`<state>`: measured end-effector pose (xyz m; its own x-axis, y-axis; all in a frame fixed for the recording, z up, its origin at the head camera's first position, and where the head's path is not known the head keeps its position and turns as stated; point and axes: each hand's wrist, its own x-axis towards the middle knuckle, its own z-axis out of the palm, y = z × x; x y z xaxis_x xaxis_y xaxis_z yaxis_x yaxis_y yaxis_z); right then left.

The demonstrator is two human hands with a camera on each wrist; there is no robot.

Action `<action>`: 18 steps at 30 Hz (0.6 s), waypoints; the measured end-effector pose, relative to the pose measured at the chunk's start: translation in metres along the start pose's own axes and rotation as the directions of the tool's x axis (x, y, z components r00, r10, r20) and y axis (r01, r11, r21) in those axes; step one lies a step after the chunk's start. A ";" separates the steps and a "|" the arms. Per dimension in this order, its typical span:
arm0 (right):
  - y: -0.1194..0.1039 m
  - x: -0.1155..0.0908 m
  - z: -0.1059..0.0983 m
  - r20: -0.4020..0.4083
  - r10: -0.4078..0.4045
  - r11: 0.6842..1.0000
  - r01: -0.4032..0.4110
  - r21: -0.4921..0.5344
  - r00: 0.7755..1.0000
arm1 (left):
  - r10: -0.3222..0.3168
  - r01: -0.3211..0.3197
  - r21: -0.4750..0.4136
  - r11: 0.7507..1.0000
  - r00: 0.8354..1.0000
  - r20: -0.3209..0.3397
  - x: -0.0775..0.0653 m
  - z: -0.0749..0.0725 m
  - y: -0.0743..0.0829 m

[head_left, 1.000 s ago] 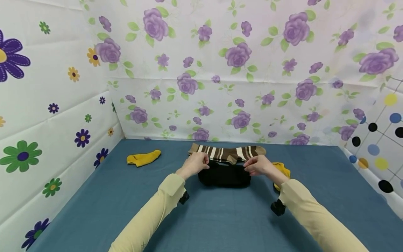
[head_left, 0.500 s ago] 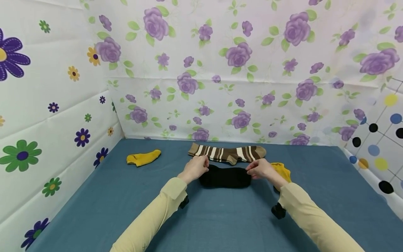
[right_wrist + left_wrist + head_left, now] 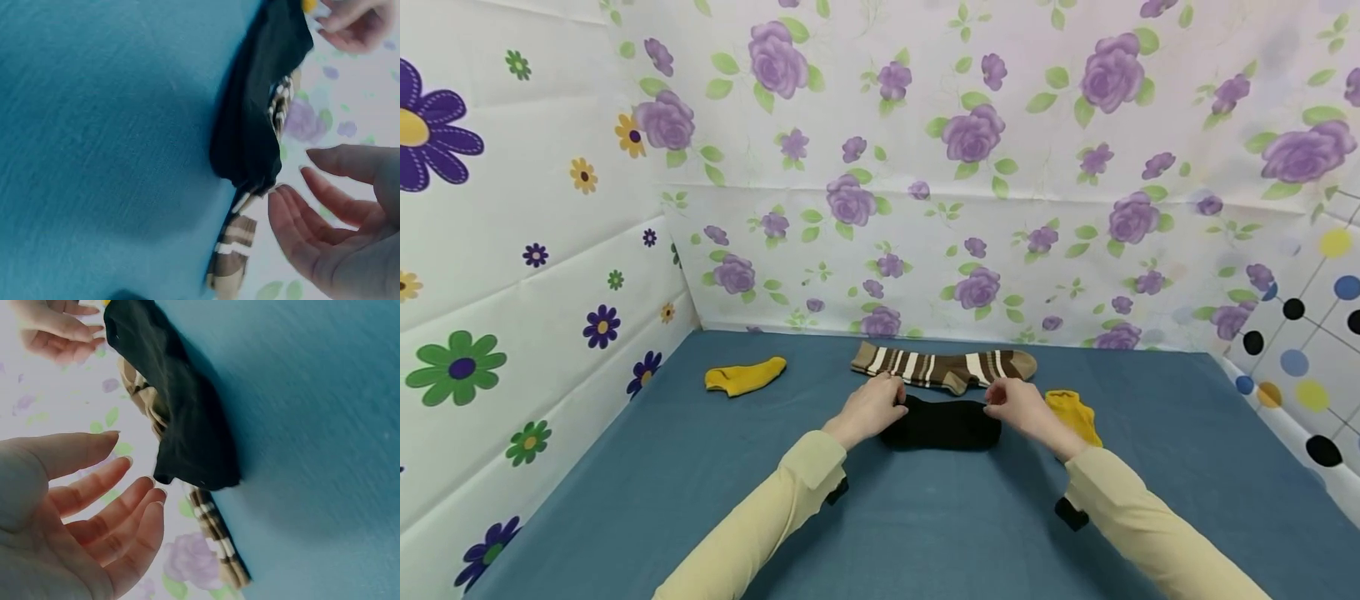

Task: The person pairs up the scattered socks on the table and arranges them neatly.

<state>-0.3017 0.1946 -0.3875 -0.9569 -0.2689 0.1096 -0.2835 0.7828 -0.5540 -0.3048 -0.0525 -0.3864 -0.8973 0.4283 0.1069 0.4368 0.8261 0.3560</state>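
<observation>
The left hand (image 3: 867, 410) and right hand (image 3: 1024, 410) grasp nothing, fingers loosely bent and thumbs apart, forearms angled inward. Just beside them, between the two, an oblong black fabric piece (image 3: 942, 425) lies on blue cloth (image 3: 925, 533), before a brown-and-white striped sock (image 3: 943, 368).
</observation>
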 end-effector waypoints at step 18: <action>-0.014 -0.008 0.026 0.172 -0.104 0.957 0.146 -0.250 0.979 | 0.091 -0.126 0.166 0.978 0.975 0.202 -0.005 0.018 0.010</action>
<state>-0.2884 0.1716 -0.4023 -0.8968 -0.4418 0.0230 -0.4268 0.8502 -0.3081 -0.2952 -0.0399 -0.4004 -0.8220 0.5672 -0.0509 0.5509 0.8147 0.1811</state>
